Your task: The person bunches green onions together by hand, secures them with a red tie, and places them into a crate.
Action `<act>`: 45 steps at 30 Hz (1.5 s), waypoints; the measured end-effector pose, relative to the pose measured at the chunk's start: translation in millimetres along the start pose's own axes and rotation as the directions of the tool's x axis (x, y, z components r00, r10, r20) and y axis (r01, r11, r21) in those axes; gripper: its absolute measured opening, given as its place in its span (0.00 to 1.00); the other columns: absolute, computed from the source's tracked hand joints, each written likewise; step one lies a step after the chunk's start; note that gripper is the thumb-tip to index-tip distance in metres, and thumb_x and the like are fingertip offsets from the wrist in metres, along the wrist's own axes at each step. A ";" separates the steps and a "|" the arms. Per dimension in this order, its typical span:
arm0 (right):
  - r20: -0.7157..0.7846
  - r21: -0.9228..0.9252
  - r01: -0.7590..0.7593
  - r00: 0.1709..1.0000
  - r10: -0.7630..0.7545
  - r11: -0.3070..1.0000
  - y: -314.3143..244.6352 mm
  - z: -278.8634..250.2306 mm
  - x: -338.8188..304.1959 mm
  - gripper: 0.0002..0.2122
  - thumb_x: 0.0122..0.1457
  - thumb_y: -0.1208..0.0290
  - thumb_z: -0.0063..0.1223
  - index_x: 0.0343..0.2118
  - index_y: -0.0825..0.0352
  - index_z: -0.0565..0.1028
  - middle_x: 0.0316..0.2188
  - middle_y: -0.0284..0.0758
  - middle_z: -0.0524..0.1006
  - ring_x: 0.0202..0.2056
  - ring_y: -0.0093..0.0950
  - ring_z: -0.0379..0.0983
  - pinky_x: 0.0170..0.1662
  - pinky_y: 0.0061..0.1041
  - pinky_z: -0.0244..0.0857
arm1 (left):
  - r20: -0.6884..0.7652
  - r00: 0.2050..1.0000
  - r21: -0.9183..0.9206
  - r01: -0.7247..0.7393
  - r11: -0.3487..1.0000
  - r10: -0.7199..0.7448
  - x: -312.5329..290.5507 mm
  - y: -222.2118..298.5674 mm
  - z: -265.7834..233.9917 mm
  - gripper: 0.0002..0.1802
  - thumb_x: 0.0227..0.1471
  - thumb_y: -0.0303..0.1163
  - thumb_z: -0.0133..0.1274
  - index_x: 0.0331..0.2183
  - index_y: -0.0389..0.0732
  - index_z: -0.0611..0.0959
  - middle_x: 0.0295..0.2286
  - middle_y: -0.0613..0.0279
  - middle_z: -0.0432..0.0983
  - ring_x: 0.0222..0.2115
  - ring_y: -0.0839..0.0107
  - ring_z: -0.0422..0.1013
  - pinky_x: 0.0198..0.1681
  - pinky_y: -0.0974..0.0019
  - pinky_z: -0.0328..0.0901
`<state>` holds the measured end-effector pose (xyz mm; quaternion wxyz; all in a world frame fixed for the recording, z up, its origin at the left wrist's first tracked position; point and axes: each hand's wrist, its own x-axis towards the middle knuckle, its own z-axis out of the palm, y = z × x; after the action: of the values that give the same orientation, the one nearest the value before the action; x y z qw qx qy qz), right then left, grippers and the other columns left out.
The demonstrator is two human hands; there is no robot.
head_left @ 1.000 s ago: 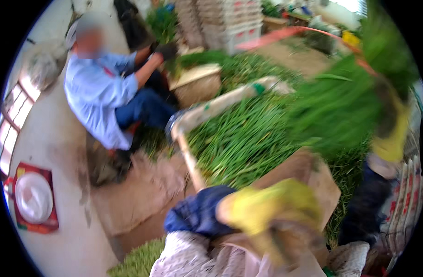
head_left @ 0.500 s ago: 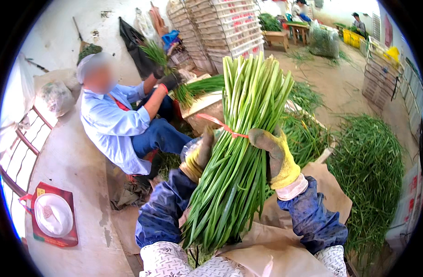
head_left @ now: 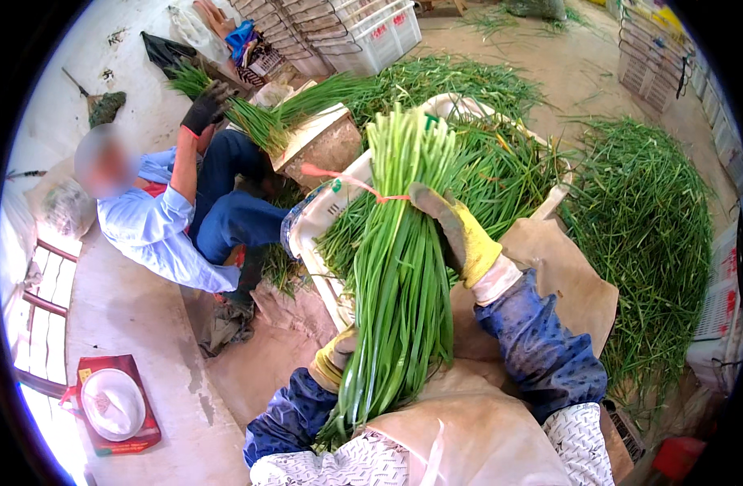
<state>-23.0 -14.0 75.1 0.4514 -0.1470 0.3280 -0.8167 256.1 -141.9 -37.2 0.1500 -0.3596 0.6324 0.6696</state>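
Observation:
A thick bunch of garlic chives [head_left: 404, 267] stands slanted in front of me, pale stems up and green leaves trailing toward my lap. A pinkish-red tie [head_left: 384, 198] circles it below the stems, one end sticking out to the left. My right hand [head_left: 461, 231], in a worn yellow work glove, grips the bunch from the right just under the tie. Lower down, my left hand [head_left: 337, 354], also gloved, holds the leaf part from the left; its fingers are hidden behind the leaves. Behind the bunch is a white plastic basket [head_left: 307, 240] heaped with loose chives.
At the left a person [head_left: 157, 211] in dark gloves handles chives over a wooden stand [head_left: 311, 146]. A big chive heap [head_left: 643, 267] covers the floor at right. White crates [head_left: 371, 36] are stacked behind. A red box with a white bowl [head_left: 112, 405] sits on the left ledge.
My left hand has slid from beside the tie down to the leaf part. The bunch has come lower and more upright, and my view has tipped downward, showing more of the basket.

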 end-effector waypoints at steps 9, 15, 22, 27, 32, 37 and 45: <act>-0.089 -0.240 0.164 0.978 -0.190 0.957 -67.3 -17.5 -76.1 0.21 0.55 0.68 0.61 0.49 0.69 0.70 0.41 0.31 0.76 0.40 0.20 0.70 0.48 0.20 0.64 | -0.024 0.998 -0.013 0.050 0.999 -0.051 10.5 -8.0 15.6 0.25 0.59 0.47 0.45 0.49 0.36 0.74 0.39 0.60 0.76 0.40 0.69 0.72 0.42 0.68 0.70; -0.196 -0.208 0.164 0.959 -0.205 0.964 -53.1 -22.9 -77.5 0.20 0.56 0.65 0.59 0.49 0.69 0.71 0.40 0.31 0.76 0.38 0.20 0.71 0.44 0.21 0.66 | -0.015 1.000 -0.031 -0.012 0.999 0.011 11.3 8.6 19.0 0.25 0.58 0.46 0.46 0.48 0.36 0.75 0.38 0.59 0.77 0.38 0.69 0.72 0.40 0.68 0.70; -0.108 -0.303 0.035 0.992 -0.071 0.952 -3.7 43.9 -44.4 0.23 0.54 0.61 0.61 0.48 0.70 0.69 0.37 0.34 0.76 0.33 0.21 0.73 0.37 0.20 0.68 | 0.028 0.991 -0.306 -0.114 0.945 0.129 -24.4 0.7 45.8 0.24 0.58 0.45 0.47 0.46 0.36 0.76 0.37 0.59 0.77 0.37 0.70 0.73 0.39 0.68 0.71; 0.086 -0.781 -0.026 0.985 0.149 0.624 38.6 114.4 -49.6 0.30 0.56 0.59 0.58 0.58 0.71 0.62 0.50 0.41 0.70 0.47 0.25 0.69 0.47 0.23 0.66 | -0.031 0.982 -0.673 -0.157 0.723 0.185 -73.1 -19.8 46.0 0.23 0.58 0.45 0.48 0.46 0.36 0.77 0.37 0.59 0.78 0.35 0.70 0.74 0.38 0.68 0.71; 0.318 -0.867 0.117 0.878 0.357 0.484 54.3 119.4 -41.5 0.29 0.54 0.68 0.60 0.59 0.65 0.64 0.52 0.45 0.67 0.48 0.29 0.68 0.49 0.24 0.66 | -0.172 0.965 -0.885 -0.239 0.401 0.196 -105.2 -61.4 -6.3 0.23 0.57 0.44 0.48 0.45 0.35 0.78 0.36 0.59 0.79 0.34 0.70 0.75 0.37 0.68 0.72; 0.180 -0.959 0.092 0.927 0.328 0.267 4.8 85.0 -1.0 0.26 0.56 0.65 0.53 0.57 0.68 0.66 0.38 0.28 0.74 0.39 0.19 0.68 0.44 0.18 0.59 | -0.366 0.930 -0.865 -0.332 0.376 -0.021 -174.2 -122.8 -104.6 0.22 0.57 0.44 0.49 0.44 0.35 0.79 0.35 0.59 0.79 0.33 0.71 0.75 0.36 0.68 0.72; -0.133 -0.979 -0.146 0.986 0.101 0.139 -89.5 -5.7 49.1 0.17 0.58 0.70 0.53 0.51 0.66 0.73 0.44 0.36 0.75 0.38 0.25 0.73 0.42 0.23 0.67 | -0.758 0.602 0.517 0.789 0.333 -0.249 -213.4 -237.8 -267.6 0.47 0.38 0.34 0.62 0.60 0.55 0.62 0.41 0.50 0.78 0.42 0.61 0.75 0.43 0.58 0.69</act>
<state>-110.4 -18.9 128.0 0.3061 -0.3639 0.7989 -0.3683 638.7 -306.2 -54.1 0.3272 -0.6129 0.7166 0.0613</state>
